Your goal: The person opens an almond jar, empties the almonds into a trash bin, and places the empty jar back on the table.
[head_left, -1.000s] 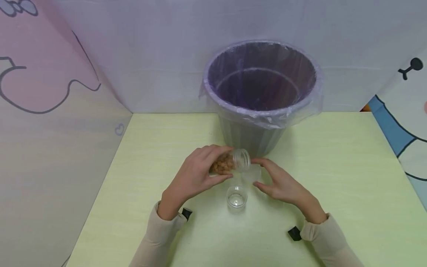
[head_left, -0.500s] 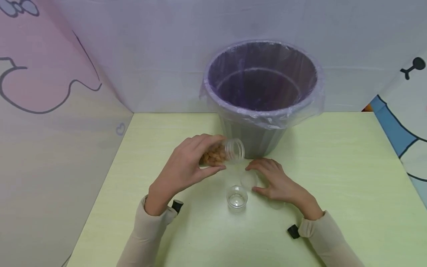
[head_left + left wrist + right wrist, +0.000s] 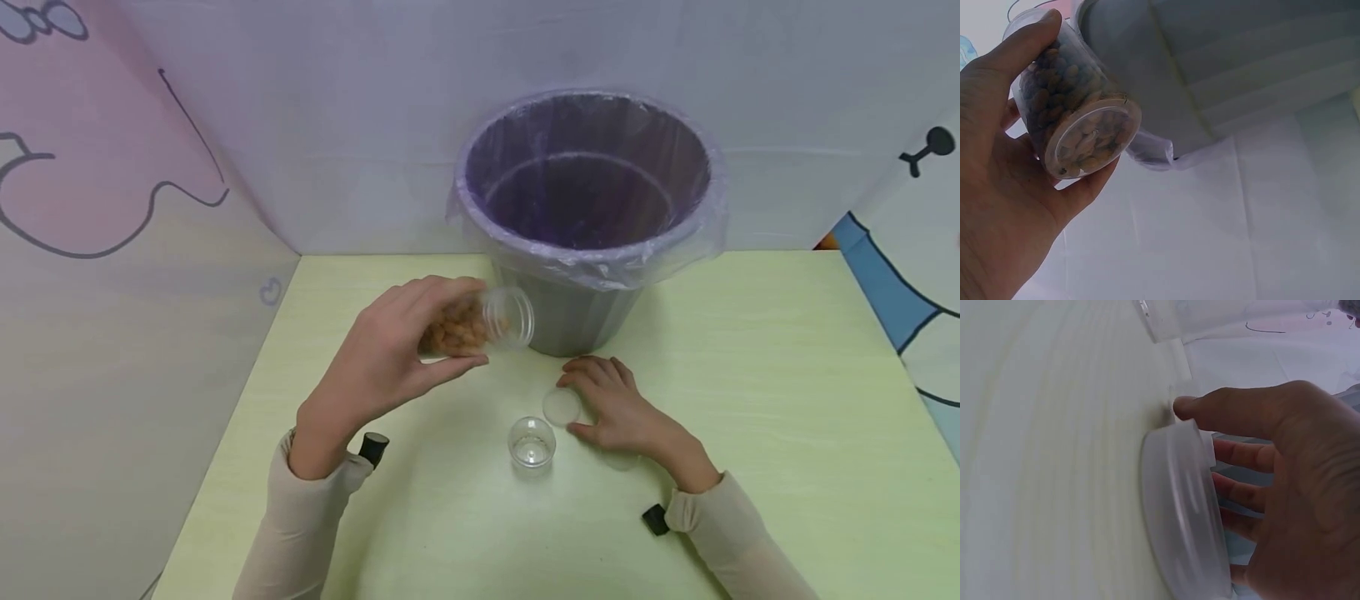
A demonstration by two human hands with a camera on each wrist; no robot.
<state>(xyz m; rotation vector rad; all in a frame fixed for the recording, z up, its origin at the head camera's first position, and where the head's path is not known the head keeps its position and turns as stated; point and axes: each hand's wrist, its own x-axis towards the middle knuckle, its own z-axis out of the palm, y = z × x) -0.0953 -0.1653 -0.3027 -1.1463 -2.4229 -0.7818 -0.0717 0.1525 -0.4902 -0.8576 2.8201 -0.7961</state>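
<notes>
Above the pale green table point(image 3: 750, 375), the left hand point(image 3: 382, 367) gripped a tilted, lidless clear plastic jar of brown nuts point(image 3: 480, 325), risking spillage beside the lined grey bin point(image 3: 588, 217), while the right hand's curled fingers point(image 3: 600, 379) held the round translucent lid point(image 3: 561, 407).

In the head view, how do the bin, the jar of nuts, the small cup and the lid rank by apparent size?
1. bin
2. jar of nuts
3. small cup and lid: look alike, so unranked.

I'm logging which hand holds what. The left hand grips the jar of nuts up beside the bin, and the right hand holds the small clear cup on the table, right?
Not quite. The right hand holds the round lid on the table, not the small clear cup, which stands untouched beside it, as the head view shows. The left hand does grip the jar of nuts beside the bin.
</notes>
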